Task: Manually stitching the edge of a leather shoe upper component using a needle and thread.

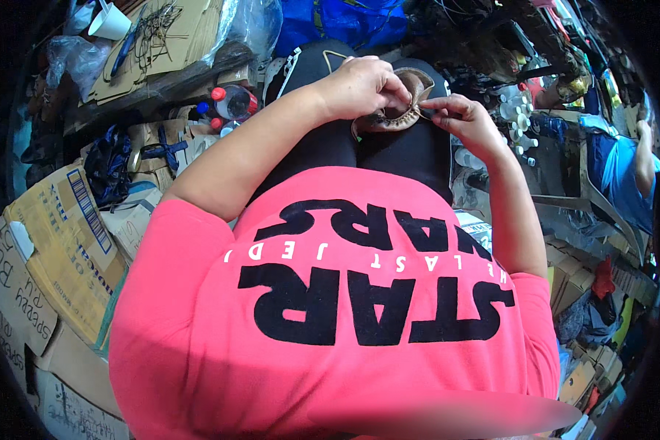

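On my lap, over dark trousers, rests a brown, curved piece (390, 123) that looks like a shoe upper, with a row of stitches or holes along its edge. My left hand (363, 86) reaches over it from the left, its fingertips bent together inside the opening; what they pinch there is hidden. At the right edge, my right hand (466, 123) has thumb and forefinger pinched on the rim, perhaps with a thread too fine to make out. A thin pale cord loop (335, 56) shows beyond my left hand.
Plastic bottles with red caps (236, 104) lie left of my legs. Cardboard boxes (70, 246) are stacked at the left. Flat cardboard (158, 44) with tangled wire lies far left. Small white-capped bottles (519, 121) stand right. Another person's arm (644, 158) shows at the far right.
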`<state>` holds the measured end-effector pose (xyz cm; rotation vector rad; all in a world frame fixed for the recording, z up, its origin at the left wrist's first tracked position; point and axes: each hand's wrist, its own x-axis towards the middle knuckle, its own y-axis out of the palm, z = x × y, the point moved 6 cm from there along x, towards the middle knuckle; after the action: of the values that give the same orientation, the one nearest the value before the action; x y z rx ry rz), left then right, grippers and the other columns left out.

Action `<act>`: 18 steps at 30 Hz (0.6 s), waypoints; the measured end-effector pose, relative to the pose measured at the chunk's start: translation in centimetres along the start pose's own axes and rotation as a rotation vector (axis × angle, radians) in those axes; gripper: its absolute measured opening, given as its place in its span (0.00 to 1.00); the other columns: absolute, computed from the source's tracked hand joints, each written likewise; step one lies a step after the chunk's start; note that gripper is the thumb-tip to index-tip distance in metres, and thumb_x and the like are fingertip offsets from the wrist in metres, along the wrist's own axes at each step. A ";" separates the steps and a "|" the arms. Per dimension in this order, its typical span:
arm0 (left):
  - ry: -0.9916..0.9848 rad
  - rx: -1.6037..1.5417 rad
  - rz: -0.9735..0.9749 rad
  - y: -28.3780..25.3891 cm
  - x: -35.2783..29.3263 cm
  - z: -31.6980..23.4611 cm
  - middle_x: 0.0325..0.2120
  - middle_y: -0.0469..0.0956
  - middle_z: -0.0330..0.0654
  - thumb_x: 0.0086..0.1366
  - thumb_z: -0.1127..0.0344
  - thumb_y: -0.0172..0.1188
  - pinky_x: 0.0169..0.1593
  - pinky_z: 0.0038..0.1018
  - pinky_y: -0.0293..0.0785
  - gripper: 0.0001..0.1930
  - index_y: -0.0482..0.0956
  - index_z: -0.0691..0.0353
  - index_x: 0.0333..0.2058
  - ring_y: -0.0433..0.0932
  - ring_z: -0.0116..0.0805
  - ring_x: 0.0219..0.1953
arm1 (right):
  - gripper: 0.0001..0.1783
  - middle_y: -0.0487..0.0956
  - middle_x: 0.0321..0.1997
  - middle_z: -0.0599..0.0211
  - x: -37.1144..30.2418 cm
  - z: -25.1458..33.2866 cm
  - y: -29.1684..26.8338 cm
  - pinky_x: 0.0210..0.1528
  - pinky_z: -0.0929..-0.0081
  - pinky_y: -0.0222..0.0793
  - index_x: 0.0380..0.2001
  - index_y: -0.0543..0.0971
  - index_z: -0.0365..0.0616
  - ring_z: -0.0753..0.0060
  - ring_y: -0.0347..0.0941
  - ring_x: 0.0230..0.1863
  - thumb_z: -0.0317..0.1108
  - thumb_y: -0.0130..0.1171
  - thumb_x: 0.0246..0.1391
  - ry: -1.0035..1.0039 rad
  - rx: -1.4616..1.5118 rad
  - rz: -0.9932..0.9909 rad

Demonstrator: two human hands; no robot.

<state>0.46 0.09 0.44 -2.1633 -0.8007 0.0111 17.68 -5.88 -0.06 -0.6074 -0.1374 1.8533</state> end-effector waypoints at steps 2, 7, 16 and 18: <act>-0.140 -0.081 0.012 -0.1 -0.8 0.0 0.27 0.79 0.40 0.48 0.72 0.64 0.40 0.29 0.72 0.13 0.83 0.55 0.36 0.77 0.35 0.33 | 0.16 0.78 0.36 0.75 -0.5 -0.3 0.3 0.43 0.85 0.65 0.45 0.79 0.43 0.87 0.68 0.38 0.23 0.59 0.51 0.002 0.088 -0.069; -0.313 -0.201 -0.031 1.0 -0.8 1.0 0.28 0.81 0.43 0.50 0.70 0.64 0.36 0.25 0.74 0.13 0.81 0.59 0.37 0.80 0.29 0.30 | 0.17 0.76 0.37 0.76 0.4 -1.5 0.7 0.43 0.87 0.64 0.46 0.77 0.41 0.87 0.67 0.37 0.25 0.61 0.51 0.065 0.292 -0.083; -0.375 -0.319 0.004 2.6 0.8 1.8 0.26 0.80 0.40 0.48 0.68 0.67 0.38 0.27 0.73 0.08 0.80 0.59 0.29 0.78 0.29 0.30 | 0.06 0.78 0.33 0.72 2.1 -0.1 0.7 0.38 0.83 0.67 0.29 0.79 0.39 0.85 0.70 0.35 0.28 0.65 0.47 0.017 0.078 -0.112; -0.179 -0.069 -0.047 1.5 0.9 0.8 0.24 0.77 0.39 0.47 0.68 0.67 0.39 0.28 0.70 0.06 0.80 0.60 0.23 0.76 0.33 0.32 | 0.06 0.78 0.32 0.72 2.1 0.0 0.3 0.37 0.83 0.67 0.26 0.79 0.39 0.84 0.70 0.33 0.29 0.66 0.46 0.002 0.069 -0.102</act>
<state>1.77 0.49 -0.90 -2.2305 -0.9663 0.1577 16.94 -4.13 -0.92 -0.5450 -0.1006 1.7512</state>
